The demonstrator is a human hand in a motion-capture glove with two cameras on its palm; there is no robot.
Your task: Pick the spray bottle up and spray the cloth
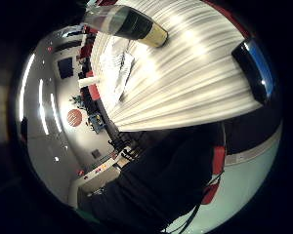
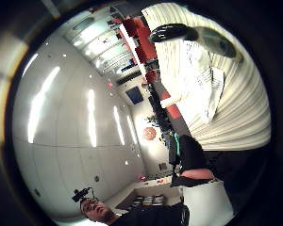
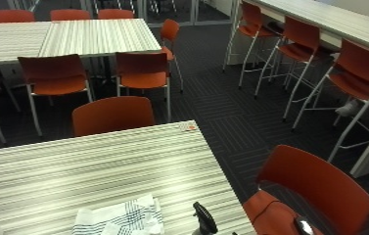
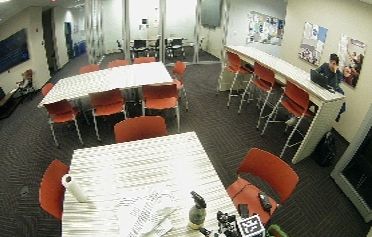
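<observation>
The spray bottle (image 4: 197,210) stands upright near the table's near right corner, with a dark trigger head (image 3: 204,219) and a greenish body. A white cloth with dark blue check lines (image 4: 145,213) lies crumpled on the striped table just left of it. My gloved right hand (image 4: 225,223) is low at the table's near edge, just right of the bottle and apart from it. Both palm views look across the tabletop at the bottle (image 1: 127,22) (image 2: 212,40) with the cloth (image 1: 116,68) (image 2: 203,80) beyond it. Nothing is held.
A paper towel roll (image 4: 74,187) stands at the table's left edge. An orange chair (image 4: 264,177) with dark devices on its seat is close on the right. More orange chairs (image 3: 112,115) ring the striped table (image 3: 105,161). A person's dark sleeve fills part of the palm views.
</observation>
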